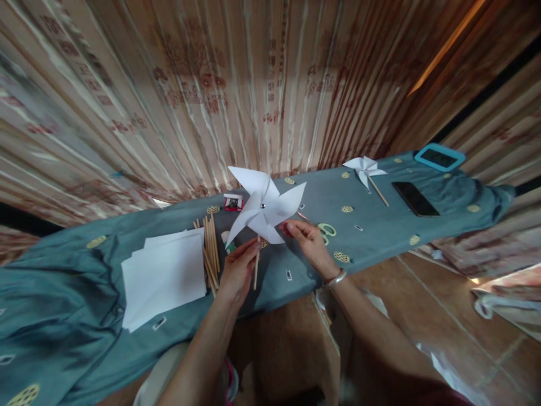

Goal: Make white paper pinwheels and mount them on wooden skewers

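Note:
A white paper pinwheel [274, 207] with a silver pin at its centre is held up over the table, facing me. My left hand [240, 268] is closed around its wooden stick [256, 270], just below the blades. My right hand [307, 239] is at the lower right blade, with thumb and fingers pinched together around something dark red that I cannot make out. A pair of scissors with green handles [327, 230] lies just beyond the right hand. Behind the left hand, a white and green tube [229, 242], perhaps glue, is partly hidden.
Left of the hands lie a stack of white paper [164, 282] and several wooden sticks [210, 248]. A small red box of pins [233, 202] stands behind. To the right are another pinwheel [364, 167], a black phone [415, 198] and a blue-framed device [440, 157]. A curtain [236, 84] hangs behind.

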`<action>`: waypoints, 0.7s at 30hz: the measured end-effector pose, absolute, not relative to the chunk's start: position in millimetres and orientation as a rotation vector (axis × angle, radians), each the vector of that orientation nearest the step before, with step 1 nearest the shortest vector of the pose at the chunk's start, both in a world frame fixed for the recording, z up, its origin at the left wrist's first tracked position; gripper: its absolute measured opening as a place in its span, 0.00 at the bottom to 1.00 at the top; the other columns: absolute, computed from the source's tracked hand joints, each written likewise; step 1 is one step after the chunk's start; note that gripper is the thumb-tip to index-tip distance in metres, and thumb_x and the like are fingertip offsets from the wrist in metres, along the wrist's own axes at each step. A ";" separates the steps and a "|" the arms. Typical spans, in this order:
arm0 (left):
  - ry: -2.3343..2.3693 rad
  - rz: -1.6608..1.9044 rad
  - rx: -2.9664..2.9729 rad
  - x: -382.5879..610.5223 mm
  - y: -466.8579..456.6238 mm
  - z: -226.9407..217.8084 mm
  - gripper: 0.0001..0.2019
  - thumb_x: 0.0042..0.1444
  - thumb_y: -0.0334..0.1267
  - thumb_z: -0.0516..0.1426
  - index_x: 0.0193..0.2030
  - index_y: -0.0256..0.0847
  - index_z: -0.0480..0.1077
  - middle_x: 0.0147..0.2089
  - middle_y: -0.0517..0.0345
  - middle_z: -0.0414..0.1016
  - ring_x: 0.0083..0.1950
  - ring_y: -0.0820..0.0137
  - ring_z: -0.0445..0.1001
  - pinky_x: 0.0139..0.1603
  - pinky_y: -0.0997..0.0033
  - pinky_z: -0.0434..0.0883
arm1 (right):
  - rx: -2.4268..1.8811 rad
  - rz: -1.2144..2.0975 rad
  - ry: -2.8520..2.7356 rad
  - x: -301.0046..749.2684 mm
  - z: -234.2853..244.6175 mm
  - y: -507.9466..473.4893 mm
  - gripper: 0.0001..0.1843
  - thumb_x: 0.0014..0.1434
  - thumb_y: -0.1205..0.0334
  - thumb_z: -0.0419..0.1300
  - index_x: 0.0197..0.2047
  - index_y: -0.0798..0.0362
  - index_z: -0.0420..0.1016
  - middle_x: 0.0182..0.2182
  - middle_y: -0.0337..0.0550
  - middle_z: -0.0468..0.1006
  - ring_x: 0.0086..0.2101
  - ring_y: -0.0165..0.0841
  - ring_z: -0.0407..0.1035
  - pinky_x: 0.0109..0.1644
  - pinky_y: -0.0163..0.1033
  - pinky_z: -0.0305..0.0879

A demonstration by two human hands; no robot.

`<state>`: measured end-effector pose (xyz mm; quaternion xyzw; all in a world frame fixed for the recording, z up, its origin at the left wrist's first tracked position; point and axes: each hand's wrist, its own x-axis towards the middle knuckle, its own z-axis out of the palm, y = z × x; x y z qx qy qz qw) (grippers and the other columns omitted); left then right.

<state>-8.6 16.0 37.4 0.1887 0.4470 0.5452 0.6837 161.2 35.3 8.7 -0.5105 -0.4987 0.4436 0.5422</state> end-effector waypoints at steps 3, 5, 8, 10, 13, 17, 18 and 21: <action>0.990 1.235 0.416 -9.3 18.8 39.4 0.16 0.24 0.34 0.72 0.26 0.38 0.79 0.26 0.59 0.80 0.30 0.76 0.74 0.35 0.77 0.68 | -1.225 0.909 -1.338 155.7 9.2 29.6 0.20 0.62 0.48 0.55 0.49 0.51 0.77 0.44 0.46 0.81 0.45 0.38 0.74 0.55 0.46 0.66; 0.983 1.252 0.426 -10.0 20.4 39.0 0.15 0.26 0.34 0.72 0.26 0.38 0.79 0.27 0.58 0.80 0.33 0.73 0.76 0.38 0.75 0.69 | -1.249 0.846 -1.453 152.8 12.2 25.0 0.18 0.64 0.53 0.52 0.51 0.50 0.76 0.47 0.45 0.80 0.47 0.37 0.73 0.56 0.45 0.65; 0.980 1.259 0.446 -10.6 21.2 37.2 0.14 0.29 0.34 0.71 0.27 0.37 0.79 0.29 0.56 0.81 0.36 0.70 0.77 0.42 0.72 0.69 | -1.270 0.803 -1.587 149.0 19.1 17.2 0.18 0.65 0.59 0.49 0.51 0.49 0.76 0.47 0.44 0.80 0.48 0.36 0.73 0.56 0.44 0.65; 0.986 1.253 0.442 -10.6 20.9 36.1 0.14 0.28 0.34 0.72 0.27 0.38 0.79 0.29 0.56 0.81 0.35 0.71 0.77 0.41 0.72 0.69 | -1.262 0.787 -1.635 146.9 24.0 12.4 0.18 0.64 0.62 0.49 0.51 0.50 0.76 0.46 0.45 0.80 0.47 0.36 0.73 0.55 0.43 0.66; 0.990 1.247 0.449 -10.5 20.6 34.9 0.15 0.28 0.35 0.72 0.28 0.38 0.80 0.29 0.57 0.81 0.34 0.71 0.76 0.40 0.73 0.68 | -1.222 0.790 -1.655 145.2 29.9 7.1 0.17 0.64 0.63 0.50 0.50 0.50 0.77 0.44 0.45 0.81 0.45 0.36 0.74 0.54 0.43 0.66; 0.977 1.237 0.485 -11.9 22.3 33.4 0.16 0.30 0.36 0.72 0.31 0.38 0.80 0.30 0.56 0.81 0.34 0.72 0.75 0.38 0.74 0.68 | -1.219 0.879 -1.570 143.0 30.1 3.5 0.15 0.63 0.59 0.53 0.49 0.49 0.77 0.45 0.44 0.81 0.45 0.37 0.74 0.53 0.43 0.67; 0.974 1.244 0.481 -12.5 23.1 33.2 0.16 0.30 0.36 0.72 0.30 0.38 0.80 0.29 0.56 0.81 0.33 0.73 0.75 0.38 0.74 0.68 | -1.242 0.914 -1.526 141.6 28.4 2.5 0.15 0.63 0.57 0.53 0.49 0.50 0.77 0.45 0.45 0.81 0.45 0.37 0.74 0.52 0.43 0.67; 0.964 1.270 0.459 -14.5 25.5 33.6 0.15 0.29 0.36 0.72 0.29 0.38 0.80 0.27 0.58 0.80 0.32 0.73 0.74 0.37 0.74 0.68 | -1.298 1.053 -1.527 133.6 20.3 -3.4 0.17 0.63 0.52 0.54 0.47 0.52 0.78 0.42 0.46 0.82 0.41 0.38 0.75 0.47 0.41 0.68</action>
